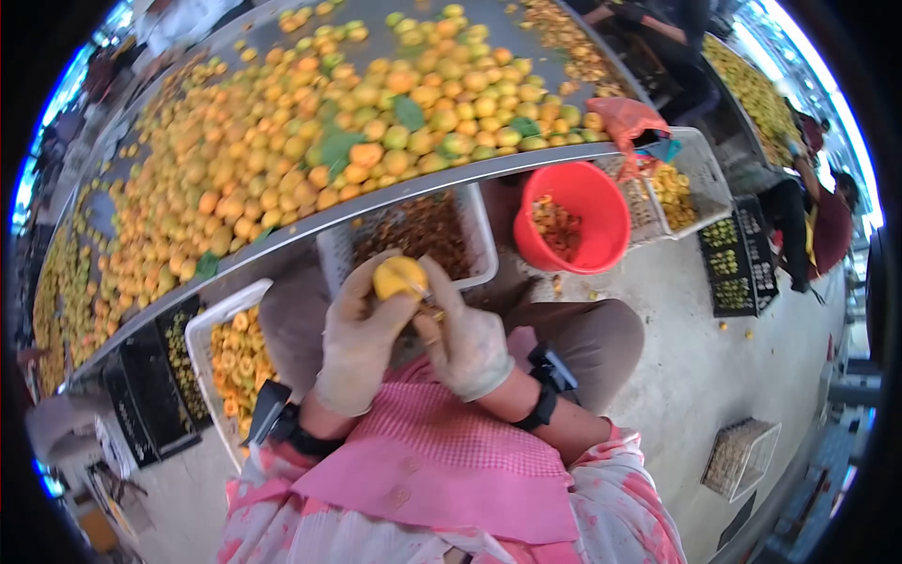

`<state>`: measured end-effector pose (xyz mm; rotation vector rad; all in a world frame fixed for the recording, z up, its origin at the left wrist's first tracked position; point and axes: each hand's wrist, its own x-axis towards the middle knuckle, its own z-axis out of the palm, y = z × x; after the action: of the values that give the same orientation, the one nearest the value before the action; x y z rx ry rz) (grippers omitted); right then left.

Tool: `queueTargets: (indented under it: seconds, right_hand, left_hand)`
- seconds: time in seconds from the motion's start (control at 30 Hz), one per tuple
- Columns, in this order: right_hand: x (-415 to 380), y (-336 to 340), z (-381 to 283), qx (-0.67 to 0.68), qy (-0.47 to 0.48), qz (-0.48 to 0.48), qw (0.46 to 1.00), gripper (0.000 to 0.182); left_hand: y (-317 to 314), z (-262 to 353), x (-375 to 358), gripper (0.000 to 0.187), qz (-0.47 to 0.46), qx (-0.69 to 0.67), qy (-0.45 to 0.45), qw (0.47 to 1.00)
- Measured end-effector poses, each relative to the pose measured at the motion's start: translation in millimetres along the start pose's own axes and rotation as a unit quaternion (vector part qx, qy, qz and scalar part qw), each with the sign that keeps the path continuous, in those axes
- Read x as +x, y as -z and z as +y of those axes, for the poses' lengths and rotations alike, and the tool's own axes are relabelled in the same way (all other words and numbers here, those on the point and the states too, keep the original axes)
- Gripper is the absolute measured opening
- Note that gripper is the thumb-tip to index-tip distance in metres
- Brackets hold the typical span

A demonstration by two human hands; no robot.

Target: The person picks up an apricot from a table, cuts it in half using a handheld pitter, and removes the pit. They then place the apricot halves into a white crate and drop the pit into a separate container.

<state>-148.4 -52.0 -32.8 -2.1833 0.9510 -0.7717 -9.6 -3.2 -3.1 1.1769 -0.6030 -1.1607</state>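
Note:
A yellow apricot [398, 276] is gripped in my left hand [359, 340], which wears a pale glove and has its fingers wrapped round the fruit. Close against the fruit's right side, my right hand [472, 350], gloved too, is closed in a pinch. Something small and shiny shows by its fingertips, too small to name. Both hands are above my lap, in front of a white crate [484, 240] of brown scraps under the table edge. Left of my knee, another white crate [202, 338] holds opened orange apricot halves.
A metal table [376, 199] heaped with apricots [282, 141] and some leaves crosses ahead. A red bucket [601, 240] with fruit pieces stands at right. Black crates [738, 282] and a pale crate [742, 461] stand on the floor. A person [827, 226] is at far right.

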Motion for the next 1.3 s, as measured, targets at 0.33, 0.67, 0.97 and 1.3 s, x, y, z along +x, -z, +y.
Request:
queueTargets:
  seconds: [0.33,0.67,0.97,1.3]
  right_hand:
    - [5,-1,0,0.026,0.035,-0.019,0.999,0.063]
    - [5,-4,-2,0.005,0.016,-0.074,0.997,0.066]
    - [16,-3,10,0.217,0.027,-0.154,0.964,0.076]
    - [13,-6,-3,0.412,-0.150,-0.264,0.859,0.078]
  left_hand:
    - [13,1,0,0.051,-0.021,-0.062,0.009,0.998]
    - [15,-4,0,0.044,0.009,-0.042,0.028,0.999]
    - [24,-14,-4,0.046,-0.028,0.250,-0.065,0.966]
    - [39,-15,-11,0.040,-0.043,0.314,-0.092,0.944]
